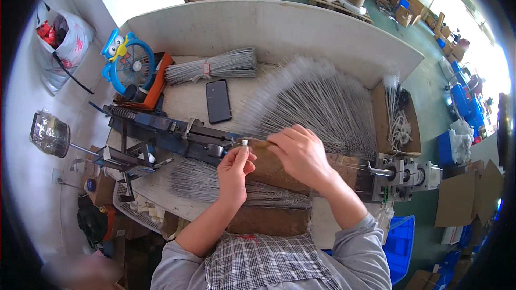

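My left hand (234,171) is closed in a pinch at the bench's middle, with a small white piece (245,143) standing up at the thumb and fingertip. Just right of it, my right hand (303,156) is bent over with its fingers together; what they grip, if anything, is hidden beneath them. A narrow brown strip (260,143) runs between the two hands. Beyond my right hand, a wide fan of thin grey wires (317,102) spreads over the bench. Another bundle of wires (199,182) lies under and beside my left wrist.
A long dark metal fixture (161,126) crosses the bench to a clamp-like machine (406,174) at right. Behind stand a blue fan (134,64), a tied wire bundle (226,65) and a black phone (219,101). A cardboard box (411,139) holds more wires. A low board (322,19) edges the back.
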Motion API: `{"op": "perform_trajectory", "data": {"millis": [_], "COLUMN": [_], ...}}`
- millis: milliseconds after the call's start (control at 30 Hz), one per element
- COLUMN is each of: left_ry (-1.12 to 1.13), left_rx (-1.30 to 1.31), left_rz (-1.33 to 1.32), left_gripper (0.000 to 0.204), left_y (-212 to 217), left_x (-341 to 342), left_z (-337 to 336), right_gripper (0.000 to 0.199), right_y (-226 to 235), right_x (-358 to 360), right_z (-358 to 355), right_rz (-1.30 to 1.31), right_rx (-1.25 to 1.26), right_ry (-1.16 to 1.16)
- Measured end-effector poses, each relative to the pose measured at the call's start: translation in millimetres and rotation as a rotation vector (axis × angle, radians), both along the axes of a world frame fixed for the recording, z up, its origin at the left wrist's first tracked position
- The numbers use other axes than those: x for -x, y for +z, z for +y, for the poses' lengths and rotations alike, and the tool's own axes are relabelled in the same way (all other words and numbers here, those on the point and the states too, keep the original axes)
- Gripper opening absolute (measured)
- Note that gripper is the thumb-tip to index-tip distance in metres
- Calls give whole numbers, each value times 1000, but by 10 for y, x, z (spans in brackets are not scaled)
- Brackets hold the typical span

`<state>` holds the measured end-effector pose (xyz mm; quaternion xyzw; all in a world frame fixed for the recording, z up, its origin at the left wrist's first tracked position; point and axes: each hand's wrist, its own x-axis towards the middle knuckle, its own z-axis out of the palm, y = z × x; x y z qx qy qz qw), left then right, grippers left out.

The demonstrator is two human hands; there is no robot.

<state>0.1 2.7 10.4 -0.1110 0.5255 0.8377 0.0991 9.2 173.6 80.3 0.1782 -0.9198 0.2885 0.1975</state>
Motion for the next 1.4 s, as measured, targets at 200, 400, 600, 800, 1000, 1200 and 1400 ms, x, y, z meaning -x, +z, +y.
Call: {"op": "perform_trajectory", "data": {"millis": [200,400,600,800,1000,1200,1400], "left_ry": [-89,-189,-183,13,17,71,102], "left_rx": [-116,-43,-247,-391,-462,-442,-391], "left_rz": [-110,-55,-130,-100,-78,-55,-36], "left_gripper": [15,28,42,32,14,11,13], "left_y": [34,68,28,-8,-35,-82,-76], "left_x": [9,16,57,17,-37,-26,-23], "left_z": [-75,-149,-141,-32,46,85,135], "right_gripper": [15,21,26,31,30,27,27], "right_y": [-284,-112,-193,-203,-243,-290,-296], "right_x": [223,206,174,120,34,13,-50], "right_z": [-275,-239,-331,-617,-470,-377,-224], "right_rz": [-124,-408,-310,-5,115,128,104], "right_rx": [45,152,93,-113,-67,-80,-91], "right_ry": [-34,-35,-42,-182,-159,-101,-66]}}
